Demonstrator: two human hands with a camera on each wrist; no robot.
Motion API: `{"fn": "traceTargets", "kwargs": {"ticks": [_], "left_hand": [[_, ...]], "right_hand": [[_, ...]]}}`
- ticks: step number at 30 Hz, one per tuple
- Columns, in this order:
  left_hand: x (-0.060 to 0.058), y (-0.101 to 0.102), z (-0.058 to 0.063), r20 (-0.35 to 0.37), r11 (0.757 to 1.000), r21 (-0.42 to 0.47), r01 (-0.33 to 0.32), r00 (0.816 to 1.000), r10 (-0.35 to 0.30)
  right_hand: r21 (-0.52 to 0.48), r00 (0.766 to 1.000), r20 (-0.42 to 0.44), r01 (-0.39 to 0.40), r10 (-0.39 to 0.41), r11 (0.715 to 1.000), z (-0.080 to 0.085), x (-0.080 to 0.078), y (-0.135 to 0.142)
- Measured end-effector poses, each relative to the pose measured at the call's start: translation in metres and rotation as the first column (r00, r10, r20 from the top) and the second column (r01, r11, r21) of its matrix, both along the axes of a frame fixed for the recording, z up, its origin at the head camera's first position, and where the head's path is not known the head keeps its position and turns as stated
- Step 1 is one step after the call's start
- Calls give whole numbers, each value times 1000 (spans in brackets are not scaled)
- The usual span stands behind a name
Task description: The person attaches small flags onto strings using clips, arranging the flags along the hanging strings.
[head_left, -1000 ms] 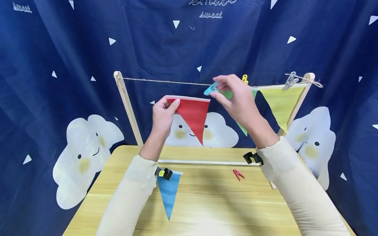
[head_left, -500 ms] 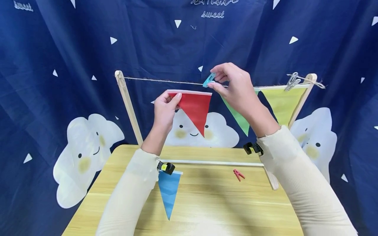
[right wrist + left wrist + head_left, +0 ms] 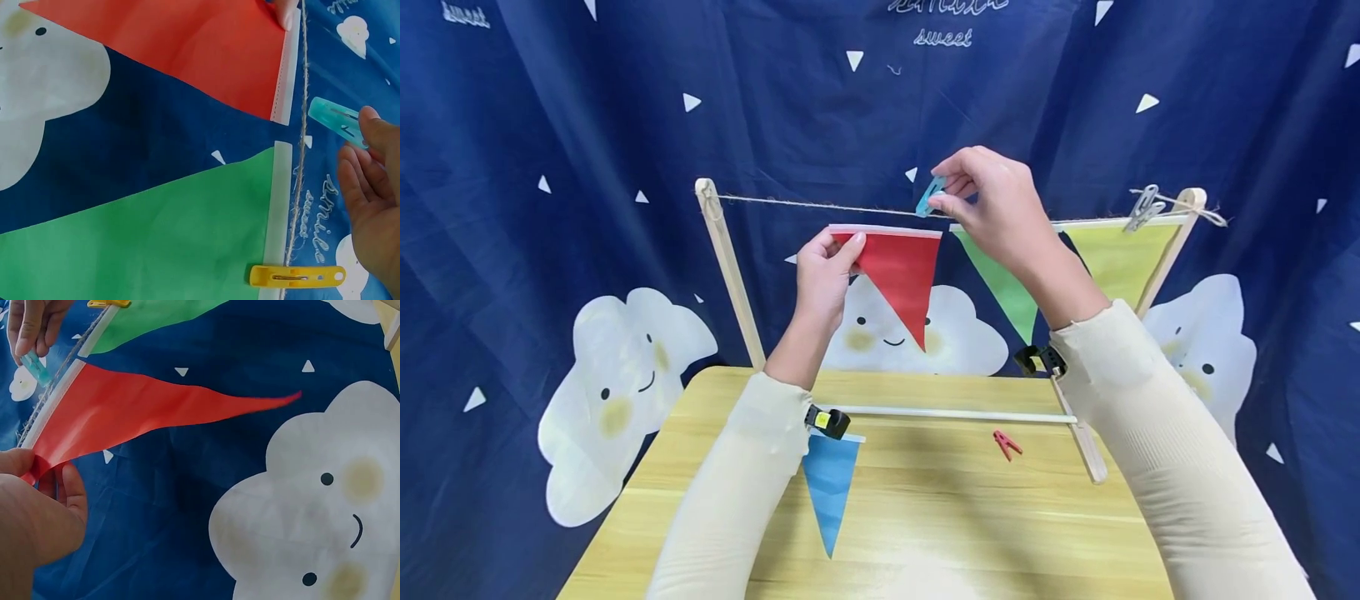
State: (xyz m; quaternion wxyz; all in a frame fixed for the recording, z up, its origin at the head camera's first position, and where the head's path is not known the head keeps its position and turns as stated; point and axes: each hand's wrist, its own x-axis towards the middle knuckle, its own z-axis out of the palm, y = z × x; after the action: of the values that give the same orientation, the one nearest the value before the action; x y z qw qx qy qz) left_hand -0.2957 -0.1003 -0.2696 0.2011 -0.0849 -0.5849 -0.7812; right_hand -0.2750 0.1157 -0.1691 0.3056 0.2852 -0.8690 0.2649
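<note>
My left hand (image 3: pixel 825 271) pinches the upper left corner of a red triangular pennant (image 3: pixel 898 271), thumb in front. The pennant's white top edge lies just under the twine (image 3: pixel 820 205). Between thumb and fingertips, my right hand (image 3: pixel 992 196) holds a light blue clothespin (image 3: pixel 929 197) at the line, above the pennant's right corner. In the right wrist view the clothespin's tip (image 3: pixel 317 107) is right beside the twine. A green pennant (image 3: pixel 187 225) hangs to the right, fixed by a yellow clothespin (image 3: pixel 297 276); my right hand hides part of it in the head view.
A yellow pennant (image 3: pixel 1120 258) hangs by a grey clothespin (image 3: pixel 1142 208) near the right wooden post (image 3: pixel 1180 221). The left post (image 3: pixel 726 267) holds the twine's other end. On the table (image 3: pixel 955 517) lie a blue pennant (image 3: pixel 831 492) and a red clothespin (image 3: pixel 1007 445).
My left hand has raised the red pennant closer to the twine. My right hand has moved up, and its clothespin has turned more upright, its tip now at the line.
</note>
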Motion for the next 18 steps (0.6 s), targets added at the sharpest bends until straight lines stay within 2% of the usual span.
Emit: {"fn": "traceTargets", "kwargs": {"ticks": [7, 18], "left_hand": [[-4, 5, 0, -12, 999, 34, 8, 1000, -8], [-2, 8, 2, -17, 1000, -6, -14, 1000, 14]], "right_hand": [[-57, 999, 41, 3, 0, 998, 0, -6, -1], [1, 998, 61, 14, -14, 1000, 1, -9, -5]]}}
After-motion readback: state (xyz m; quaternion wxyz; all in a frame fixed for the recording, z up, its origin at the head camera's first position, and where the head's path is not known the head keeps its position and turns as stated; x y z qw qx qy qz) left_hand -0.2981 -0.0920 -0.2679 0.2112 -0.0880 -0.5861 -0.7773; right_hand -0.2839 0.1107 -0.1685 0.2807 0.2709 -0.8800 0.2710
